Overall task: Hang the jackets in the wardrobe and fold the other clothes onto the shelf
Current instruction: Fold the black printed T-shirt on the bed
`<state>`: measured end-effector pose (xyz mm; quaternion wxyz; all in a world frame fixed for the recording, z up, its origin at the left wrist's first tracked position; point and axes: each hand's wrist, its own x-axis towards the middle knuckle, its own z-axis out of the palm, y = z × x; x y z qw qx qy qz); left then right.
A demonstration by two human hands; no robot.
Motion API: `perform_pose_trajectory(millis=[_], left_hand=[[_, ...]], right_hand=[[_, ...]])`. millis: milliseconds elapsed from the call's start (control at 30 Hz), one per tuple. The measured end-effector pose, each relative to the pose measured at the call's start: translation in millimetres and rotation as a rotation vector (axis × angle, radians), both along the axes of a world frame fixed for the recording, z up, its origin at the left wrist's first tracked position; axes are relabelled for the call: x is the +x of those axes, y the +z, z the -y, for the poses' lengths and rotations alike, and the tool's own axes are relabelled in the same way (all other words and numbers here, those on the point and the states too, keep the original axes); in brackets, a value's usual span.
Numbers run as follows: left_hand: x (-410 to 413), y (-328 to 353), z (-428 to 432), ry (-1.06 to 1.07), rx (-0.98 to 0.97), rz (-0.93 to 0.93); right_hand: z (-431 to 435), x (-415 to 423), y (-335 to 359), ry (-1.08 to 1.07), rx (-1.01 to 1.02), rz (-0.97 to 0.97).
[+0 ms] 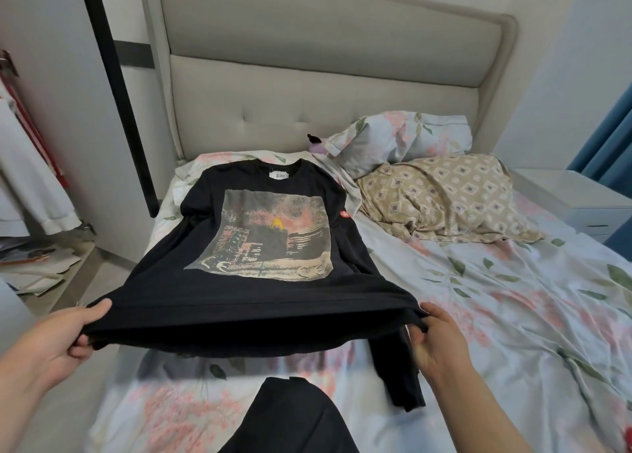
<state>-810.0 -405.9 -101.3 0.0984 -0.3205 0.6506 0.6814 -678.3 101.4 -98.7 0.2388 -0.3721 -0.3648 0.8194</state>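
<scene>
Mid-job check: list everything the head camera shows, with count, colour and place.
printed shirt: one, black, spread on the bed, hem lifted
black cloth: one, black, bottom edge, kind unclear
bed sheet: one, pale floral, covers the bed
floral pillow: one, pale floral, by the headboard
patterned pillow: one, tan, before the floral pillow
headboard: one, beige, behind the bed
soft toy: one, purple and black, beside the floral pillow
nightstand: one, white, right of the bed
curtain: one, blue, far right
white garment: one, white, hanging far left
left hand: one, grips the hem's left corner
right hand: one, grips the hem's right corner
</scene>
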Motion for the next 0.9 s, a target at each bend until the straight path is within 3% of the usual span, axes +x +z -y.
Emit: perform_pose_trajectory(millis=[100,200,300,400,500,633,733,900], left_hand=[[13.6,-3.7,-14.4,-0.062,-0.074,0.025],[30.5,-26.2,-28.9,-0.088,-0.004,0.118],[37.7,-45.8,-32.2,-0.095,0.074,0.233],[36.7,-57.0,-32.2,-0.083,0.004,0.194],[32.2,-55.0,-36.8,-0.131,-0.083,0.143],[19.0,-54.6,-45.8,-0.393,-0.322,0.12],[8.1,-63.1,-46.7,-0.479,-0.499,0.106],[-1.6,-83.1,-17.4,-0.283,-0.682,0.043]], right_hand=[[7.2,10.3,-23.5,0.23,0.243,0.36],[17.6,17.2,-48.1,0.535,0.49,0.679],[23.9,6.4,-44.9,0.62,0.912,0.736],[27.6,-16.9,-41.1,0.678,1.263,0.803],[31.0,-45.3,-51.7,0.813,1.253,0.804],[36.1,-65.9,-66.6,0.962,1.284,0.905],[30.2,-69.6,-71.3,0.898,1.148,0.832],[-7.0,-57.1,-72.1,0.696,0.822,0.762]])
